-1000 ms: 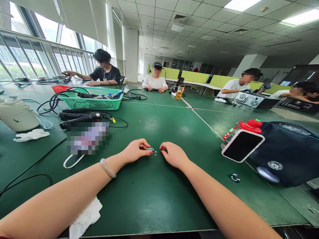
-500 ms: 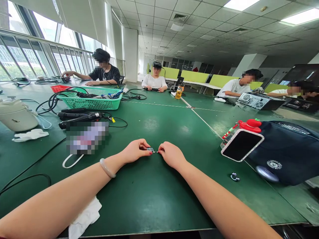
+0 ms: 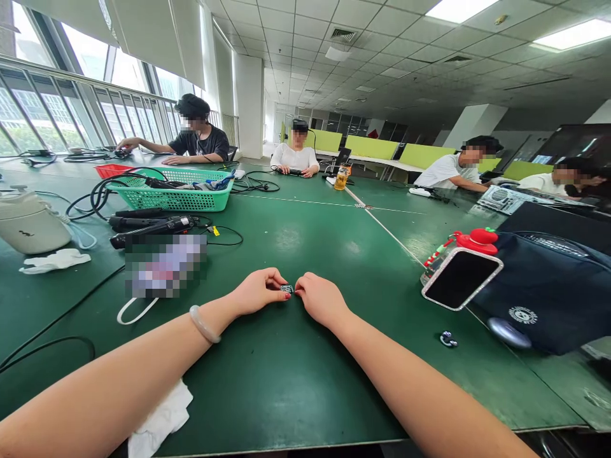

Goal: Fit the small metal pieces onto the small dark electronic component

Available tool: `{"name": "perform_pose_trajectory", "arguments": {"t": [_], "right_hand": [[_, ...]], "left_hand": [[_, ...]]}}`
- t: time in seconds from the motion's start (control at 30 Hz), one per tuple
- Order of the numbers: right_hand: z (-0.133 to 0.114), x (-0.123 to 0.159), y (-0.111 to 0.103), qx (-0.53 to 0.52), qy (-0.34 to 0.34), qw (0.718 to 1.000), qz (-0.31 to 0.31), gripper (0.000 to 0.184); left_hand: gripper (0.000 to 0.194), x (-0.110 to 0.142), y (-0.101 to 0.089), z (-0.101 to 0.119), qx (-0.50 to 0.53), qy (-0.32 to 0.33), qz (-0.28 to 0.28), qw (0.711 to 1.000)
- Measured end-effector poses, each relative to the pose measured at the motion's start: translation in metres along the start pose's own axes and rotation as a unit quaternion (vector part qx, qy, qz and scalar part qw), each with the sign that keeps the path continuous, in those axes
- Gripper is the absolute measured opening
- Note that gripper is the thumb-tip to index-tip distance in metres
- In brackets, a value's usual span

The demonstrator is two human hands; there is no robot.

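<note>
Between the thumb and fingers of my left hand [image 3: 258,291] is a small patterned piece that looks like a circuit board [image 3: 286,289], held just over the green table. My right hand [image 3: 323,300] is closed in a pinch at the right edge of this board, its fingertips almost against it. The small white-and-dark piece that these fingers pinched a moment ago is now hidden by the fingertips and the board. I cannot tell whether the two pieces are joined.
Left are a pixelated pouch-like object [image 3: 166,266], black handheld devices [image 3: 150,230], and a green basket [image 3: 191,198] with cables. Crumpled tissue [image 3: 162,420] lies by my left forearm. Right are a phone [image 3: 462,278], earphone [image 3: 447,339] and dark bag [image 3: 554,286]. Several people sit around the table.
My right hand moved left, took the small white-and-dark piece beside the board, and brought it against the board's edge. My left hand stayed nearly still. At the right, a computer case shifted.
</note>
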State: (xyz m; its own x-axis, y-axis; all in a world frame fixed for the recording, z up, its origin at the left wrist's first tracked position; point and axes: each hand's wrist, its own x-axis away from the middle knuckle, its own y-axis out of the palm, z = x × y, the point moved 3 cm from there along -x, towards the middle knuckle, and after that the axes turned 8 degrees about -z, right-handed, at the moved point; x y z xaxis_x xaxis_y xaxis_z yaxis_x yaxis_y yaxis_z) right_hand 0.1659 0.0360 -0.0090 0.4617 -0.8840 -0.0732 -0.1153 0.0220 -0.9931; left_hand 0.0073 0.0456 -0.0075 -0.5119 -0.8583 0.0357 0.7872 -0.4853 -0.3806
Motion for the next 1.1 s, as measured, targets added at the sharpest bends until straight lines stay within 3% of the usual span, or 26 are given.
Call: {"name": "perform_pose_trajectory", "arguments": {"t": [0.2, 0.4, 0.67, 1.1], "right_hand": [[0.002, -0.003, 0.003, 0.023, -0.001, 1.000, 0.010, 0.015], [0.017, 0.000, -0.006, -0.008, 0.039, 0.998, 0.041, 0.016], [-0.007, 0.011, -0.017, -0.023, -0.020, 0.991, 0.127, 0.016], [-0.017, 0.008, -0.009, 0.048, -0.050, 0.992, 0.107, 0.018]], "left_hand": [[0.026, -0.001, 0.000, -0.002, 0.006, 0.000, 0.000, 1.000], [0.026, 0.000, 0.000, 0.000, 0.000, -0.010, -0.001, 1.000], [0.024, -0.001, 0.000, -0.003, 0.018, -0.012, -0.005, 1.000], [0.025, -0.002, 0.001, -0.005, 0.036, -0.003, -0.017, 0.999]]}}
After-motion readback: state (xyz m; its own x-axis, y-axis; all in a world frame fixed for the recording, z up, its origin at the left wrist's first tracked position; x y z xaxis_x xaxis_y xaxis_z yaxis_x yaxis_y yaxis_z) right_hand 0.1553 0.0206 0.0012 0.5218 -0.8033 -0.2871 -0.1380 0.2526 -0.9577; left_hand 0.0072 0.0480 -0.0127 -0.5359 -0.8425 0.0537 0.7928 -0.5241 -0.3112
